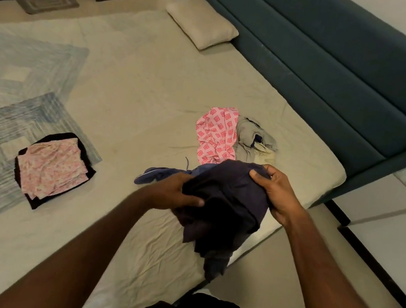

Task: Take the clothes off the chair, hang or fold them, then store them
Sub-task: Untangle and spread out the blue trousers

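Both hands hold a dark navy garment (227, 198) bunched up above the near edge of the bed (131, 98). The left hand (178, 193) has its grip curled into the cloth on the garment's left side, thumb lying across the top of the fold; the right hand (273, 191) pinches the upper right edge, thumb on top and fingers tucked beneath. The lower part of the garment hangs down below the two hands, past the edge of the mattress. Just beyond the left hand a blue piece of clothing (154, 173) lies on the sheet, partly hidden behind the hand and the dark cloth. Just beyond the right hand, touching the navy garment, lies a crumpled pink patterned cloth (216, 135), and right beside that a rumpled grey garment (253, 139). Well off to the left of the left hand sits a folded stack: a pale pink floral piece (53, 167) on top of a black folded garment (83, 149), resting on a blue-patterned part of the bedcover (27, 71). Far beyond both hands a cream pillow (201, 24) lies against the teal padded headboard (325, 61)
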